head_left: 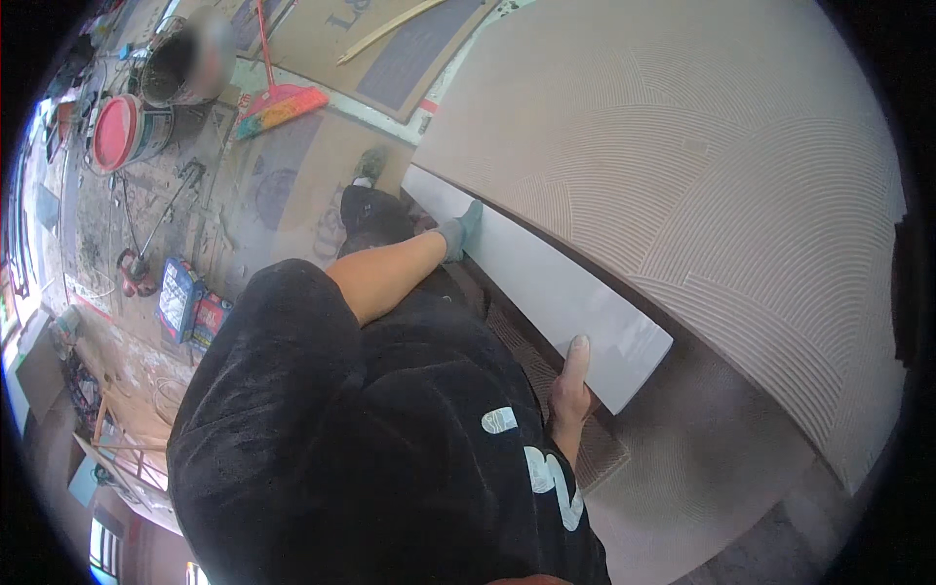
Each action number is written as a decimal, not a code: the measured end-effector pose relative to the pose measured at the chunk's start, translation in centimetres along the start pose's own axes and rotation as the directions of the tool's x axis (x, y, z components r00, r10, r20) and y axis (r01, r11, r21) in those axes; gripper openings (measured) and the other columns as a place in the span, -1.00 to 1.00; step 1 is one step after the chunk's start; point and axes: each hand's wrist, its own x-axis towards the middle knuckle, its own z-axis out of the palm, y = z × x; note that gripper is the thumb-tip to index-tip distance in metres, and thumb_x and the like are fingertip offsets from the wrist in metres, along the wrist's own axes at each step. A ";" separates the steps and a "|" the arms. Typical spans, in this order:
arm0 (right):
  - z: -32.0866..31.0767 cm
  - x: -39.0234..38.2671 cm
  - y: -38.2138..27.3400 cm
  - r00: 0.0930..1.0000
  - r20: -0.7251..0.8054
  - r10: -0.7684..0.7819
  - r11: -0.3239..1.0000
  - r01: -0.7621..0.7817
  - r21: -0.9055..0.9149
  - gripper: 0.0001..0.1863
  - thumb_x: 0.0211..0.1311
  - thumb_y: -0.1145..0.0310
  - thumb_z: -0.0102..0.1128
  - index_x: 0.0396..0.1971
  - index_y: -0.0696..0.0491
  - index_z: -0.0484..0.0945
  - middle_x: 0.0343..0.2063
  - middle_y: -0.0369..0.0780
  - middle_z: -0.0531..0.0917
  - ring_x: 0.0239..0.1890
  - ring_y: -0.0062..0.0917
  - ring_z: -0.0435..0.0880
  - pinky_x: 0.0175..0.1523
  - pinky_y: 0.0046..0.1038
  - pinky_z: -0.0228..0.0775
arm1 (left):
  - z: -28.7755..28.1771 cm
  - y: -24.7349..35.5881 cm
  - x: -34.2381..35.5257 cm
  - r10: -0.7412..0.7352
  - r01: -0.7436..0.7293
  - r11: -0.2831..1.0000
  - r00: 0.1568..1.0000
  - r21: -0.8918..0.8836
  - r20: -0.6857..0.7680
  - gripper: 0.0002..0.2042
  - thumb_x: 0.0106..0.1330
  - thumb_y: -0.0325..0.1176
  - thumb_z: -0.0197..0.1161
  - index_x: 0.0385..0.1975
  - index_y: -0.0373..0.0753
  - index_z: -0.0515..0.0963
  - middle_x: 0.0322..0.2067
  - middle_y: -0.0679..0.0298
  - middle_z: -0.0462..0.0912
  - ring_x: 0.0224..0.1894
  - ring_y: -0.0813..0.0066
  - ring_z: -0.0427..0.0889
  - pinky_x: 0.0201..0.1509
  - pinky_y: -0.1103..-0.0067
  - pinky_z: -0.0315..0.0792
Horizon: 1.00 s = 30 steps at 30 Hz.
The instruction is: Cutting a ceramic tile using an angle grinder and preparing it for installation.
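Observation:
A long, narrow white tile [551, 268] with a glossy face lies slantwise before my body, held at both ends of its near edge. My left hand [465, 232], in a grey-green glove, grips it toward the far left end, thumb on the face. Near the right end, my right hand [572, 387] clasps the edge with its thumb, in a pale covering, pressed on top. The fingers of both hands are hidden beneath the tile. Just beyond the tile's far edge spreads a broad beige surface of combed adhesive [702, 146], marked with curved ridges.
Cardboard sheeting [292, 185] covers the floor at left. A red broom [283, 105], a bucket with a red rim [117, 134], a dark bucket [171, 73] and a blue-and-red bag [190, 302] stand or lie there. Grey surface with faint swirls [702, 448] extends right of my body.

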 end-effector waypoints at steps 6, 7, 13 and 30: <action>-0.5 -0.2 0.3 0.998 -0.054 0.016 0.999 -0.014 0.039 -0.59 0.36 0.33 0.13 0.09 0.28 0.44 0.04 -0.10 0.52 0.05 -0.38 0.49 0.22 -0.37 0.26 | 0.2 0.0 -0.1 -0.009 0.009 0.998 1.000 0.057 -0.003 -0.21 0.26 0.37 -0.10 0.24 -0.22 0.31 0.14 0.10 0.49 0.19 0.12 0.45 0.30 0.20 0.27; -0.6 -0.2 0.4 0.998 -0.057 0.031 0.998 -0.027 0.062 -0.59 0.36 0.33 0.13 0.09 0.29 0.44 0.04 -0.10 0.52 0.06 -0.38 0.49 0.22 -0.37 0.26 | 0.2 -0.1 -0.2 -0.013 0.014 0.998 1.000 0.064 -0.007 -0.21 0.26 0.37 -0.10 0.23 -0.22 0.31 0.14 0.10 0.49 0.19 0.12 0.46 0.30 0.20 0.27; -1.0 -0.2 1.7 0.999 -0.043 0.008 0.995 -0.004 0.100 -0.59 0.36 0.32 0.13 0.09 0.28 0.44 0.05 -0.11 0.52 0.07 -0.40 0.48 0.23 -0.39 0.24 | 0.1 -0.3 0.1 -0.022 0.024 0.995 1.000 0.099 -0.012 -0.23 0.26 0.35 -0.09 0.22 -0.21 0.33 0.14 0.11 0.49 0.18 0.12 0.46 0.29 0.21 0.27; -1.0 0.1 2.6 0.982 -0.067 0.177 0.980 -0.169 0.105 -0.51 0.38 0.23 0.14 0.13 0.30 0.42 0.11 -0.10 0.49 0.12 -0.41 0.44 0.30 -0.41 0.18 | -0.7 0.2 0.8 -0.033 0.041 0.973 0.999 0.229 -0.040 -0.29 0.26 0.31 -0.06 0.18 -0.19 0.36 0.13 0.14 0.50 0.17 0.14 0.47 0.27 0.23 0.28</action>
